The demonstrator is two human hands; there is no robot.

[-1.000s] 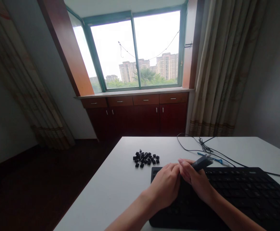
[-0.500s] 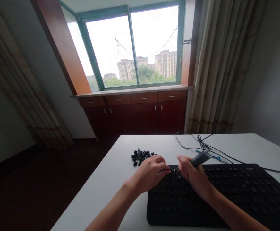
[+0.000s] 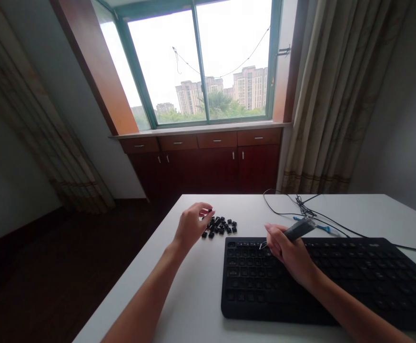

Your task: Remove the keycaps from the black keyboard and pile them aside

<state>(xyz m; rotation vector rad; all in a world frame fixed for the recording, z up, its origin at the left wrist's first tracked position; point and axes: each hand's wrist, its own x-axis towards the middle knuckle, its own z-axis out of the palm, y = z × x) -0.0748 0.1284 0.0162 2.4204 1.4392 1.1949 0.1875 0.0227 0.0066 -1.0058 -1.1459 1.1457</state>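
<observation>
The left hand [image 3: 190, 225] pinches one black keycap [image 3: 209, 210] directly above the keycap pile [image 3: 219, 226]. The right hand [image 3: 289, 252] grips the keycap puller [image 3: 293, 232] over the keyboard [image 3: 336, 281].

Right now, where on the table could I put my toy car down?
Bare room: the table strip left of the keyboard, and the far edge beyond the keycap pile. Crowded: around the cables, right of the pile.

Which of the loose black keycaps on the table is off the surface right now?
The small black plastic keycap pinched at the fingertips of the left hand. It sits above the near-left edge of the pile of loose black keycaps, which all lie on the white table.
</observation>
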